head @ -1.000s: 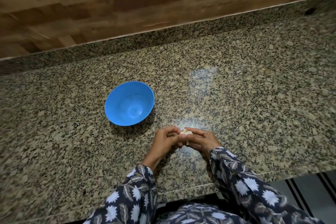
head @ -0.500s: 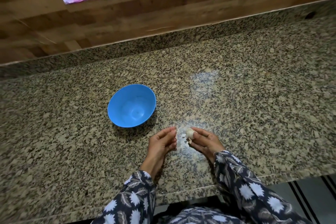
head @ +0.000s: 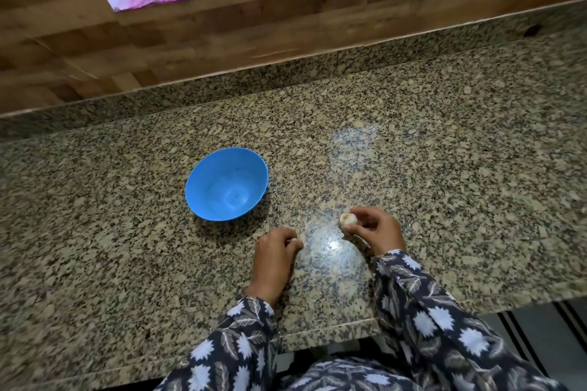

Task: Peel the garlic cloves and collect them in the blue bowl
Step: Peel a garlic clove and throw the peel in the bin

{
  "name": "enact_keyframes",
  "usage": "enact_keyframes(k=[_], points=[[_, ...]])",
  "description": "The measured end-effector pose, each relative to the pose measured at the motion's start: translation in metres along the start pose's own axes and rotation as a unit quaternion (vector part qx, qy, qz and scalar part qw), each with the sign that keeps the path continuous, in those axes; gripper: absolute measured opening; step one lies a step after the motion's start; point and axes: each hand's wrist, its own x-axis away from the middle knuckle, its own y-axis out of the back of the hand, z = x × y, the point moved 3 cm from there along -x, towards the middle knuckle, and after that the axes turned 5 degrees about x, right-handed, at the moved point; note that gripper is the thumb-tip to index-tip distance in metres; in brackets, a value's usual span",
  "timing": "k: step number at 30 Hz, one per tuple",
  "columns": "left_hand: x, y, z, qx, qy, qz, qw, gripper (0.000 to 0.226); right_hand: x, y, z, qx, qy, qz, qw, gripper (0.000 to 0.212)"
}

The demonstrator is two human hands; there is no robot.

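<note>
Nearest the front edge of the granite counter (head: 127,247), the left hand (head: 275,252) rests with its fingers curled under; whether they pinch anything cannot be told. Just beyond, the right hand (head: 376,232) pinches a pale garlic clove (head: 348,219) at its fingertips. Farther back and to the left, the blue bowl (head: 203,181) stands upright, apart from both hands.

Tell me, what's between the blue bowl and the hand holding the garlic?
Nothing. The head view shows only bare counter between the blue bowl and the right hand pinching the garlic.
</note>
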Motion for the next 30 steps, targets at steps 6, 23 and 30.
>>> enact_keyframes(k=[6, 23, 30], points=[[0.005, 0.004, 0.005, -0.018, 0.0, 0.006, 1.0, 0.016, 0.002, -0.002, -0.007, -0.006, 0.021, -0.013, 1.0, 0.04], [-0.005, 0.019, 0.002, -0.116, 0.067, 0.097, 0.986, 0.006, 0.045, -0.075, -0.015, 0.409, 0.293, 0.053, 0.863, 0.06], [-0.011, 0.009, -0.002, -0.041, 0.076, 0.173, 0.981, 0.006, 0.044, -0.076, -0.022, 0.432, 0.278, 0.045, 0.857, 0.051]])
